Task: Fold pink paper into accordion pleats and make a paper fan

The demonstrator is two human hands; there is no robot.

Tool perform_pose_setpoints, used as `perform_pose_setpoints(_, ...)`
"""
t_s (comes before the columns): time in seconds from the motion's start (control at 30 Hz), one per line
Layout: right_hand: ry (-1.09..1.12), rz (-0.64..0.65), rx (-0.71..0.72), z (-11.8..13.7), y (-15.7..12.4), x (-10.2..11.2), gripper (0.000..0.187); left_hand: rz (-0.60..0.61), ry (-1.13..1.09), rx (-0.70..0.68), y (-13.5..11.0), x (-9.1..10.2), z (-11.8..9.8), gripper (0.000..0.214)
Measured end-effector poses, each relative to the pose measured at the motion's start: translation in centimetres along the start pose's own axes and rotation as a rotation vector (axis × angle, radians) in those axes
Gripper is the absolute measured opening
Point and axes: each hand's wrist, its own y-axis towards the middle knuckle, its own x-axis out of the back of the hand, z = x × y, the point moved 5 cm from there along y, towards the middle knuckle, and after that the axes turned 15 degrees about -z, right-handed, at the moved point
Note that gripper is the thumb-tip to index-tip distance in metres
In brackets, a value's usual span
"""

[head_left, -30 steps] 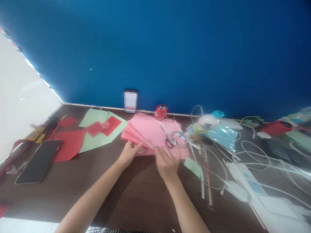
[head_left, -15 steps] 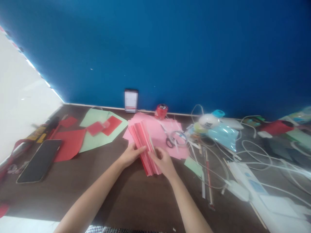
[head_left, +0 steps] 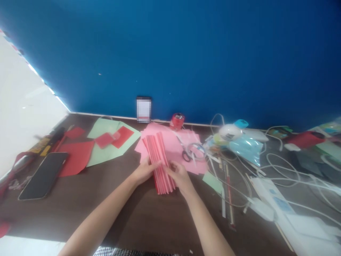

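A bundle of pleated pink and red paper (head_left: 161, 179) is held between both hands over the dark table. My left hand (head_left: 145, 171) grips its left side, thumb laid across the folds. On the right edge, my right hand (head_left: 180, 175) is closed with thumb and fingers on the paper. The folds run lengthwise, and the bundle leans a little to the left at its far end. Beyond it lie pink paper sheets (head_left: 170, 140), with scissors (head_left: 188, 155) resting on their right part. The fingertips behind the bundle are hidden.
A phone (head_left: 44, 176), red paper (head_left: 77, 160) and green paper (head_left: 106, 156) lie at left. A red tape dispenser (head_left: 177, 122) and a propped phone (head_left: 144, 110) stand near the blue wall. Cables, a blue packet (head_left: 246, 149) and a white power strip (head_left: 274, 199) crowd the right.
The pleated bundle has turned slightly between my hands, with its pink faces pressed closer together and turned more toward me. Both hands stay in nearly the same place.
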Motion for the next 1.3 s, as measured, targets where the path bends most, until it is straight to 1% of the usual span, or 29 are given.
perform_pose_setpoints(0.1,0.087,0.054,-0.065,0.3,-0.3,-0.4,0.041,-0.024,0.022,-0.027,-0.2,0.0,-0.2,0.042)
perform_pose_setpoints(0.17,0.150,0.059,-0.098,0.5,-0.4,-0.3,0.042,-0.033,0.009,-0.016,-0.2,0.0,-0.2,0.042)
perform_pose_setpoints(0.27,0.226,0.015,-0.136,0.6,-0.4,-0.1,0.040,-0.064,-0.022,0.009,-0.1,0.1,-0.2,0.042)
perform_pose_setpoints(0.33,0.229,-0.020,-0.142,0.4,-0.3,0.0,0.040,-0.093,-0.040,0.016,0.1,0.2,-0.1,0.043)
perform_pose_setpoints(0.4,0.205,-0.046,-0.127,0.2,-0.2,0.0,0.040,-0.101,-0.032,0.015,0.1,0.3,0.0,0.045)
perform_pose_setpoints(0.47,0.182,-0.053,-0.107,0.0,-0.2,0.0,0.040,-0.090,0.016,-0.013,0.1,0.3,0.0,0.049)
perform_pose_setpoints(0.53,0.171,-0.036,-0.096,-0.3,-0.2,0.0,0.040,-0.074,0.094,-0.062,0.0,0.3,-0.1,0.052)
perform_pose_setpoints(0.6,0.163,-0.013,-0.089,-0.5,-0.3,-0.1,0.040,-0.065,0.152,-0.093,-0.2,0.3,-0.2,0.051)
perform_pose_setpoints(0.73,0.146,0.002,-0.058,-0.5,-0.4,-0.3,0.037,-0.054,0.144,-0.065,-0.3,0.3,0.0,0.044)
perform_pose_setpoints(0.9,0.125,0.022,-0.017,-0.3,-0.5,-0.7,0.039,-0.089,0.126,-0.021,0.1,0.7,0.7,0.040)
perform_pose_setpoints(0.97,0.076,-0.023,0.000,-0.4,-0.5,-0.4,0.040,-0.119,0.156,-0.032,0.2,1.0,0.9,0.039)
perform_pose_setpoints(1.07,-0.031,-0.199,0.006,-0.7,-0.4,0.6,0.045,-0.184,0.214,-0.051,0.3,1.4,1.1,0.039)
perform_pose_setpoints(1.1,-0.054,-0.239,0.010,-0.6,-0.5,0.9,0.045,-0.200,0.224,-0.050,0.3,1.5,1.1,0.039)
perform_pose_setpoints(1.13,-0.064,-0.247,0.021,-0.5,-0.6,0.9,0.044,-0.208,0.225,-0.049,0.3,1.6,1.1,0.039)
perform_pose_setpoints(1.23,-0.051,-0.167,0.084,0.4,-1.0,0.4,0.037,-0.209,0.189,-0.055,0.3,1.4,1.2,0.041)
perform_pose_setpoints(1.3,-0.048,-0.118,0.116,0.9,-1.3,0.0,0.039,-0.209,0.151,-0.045,0.3,1.2,1.2,0.043)
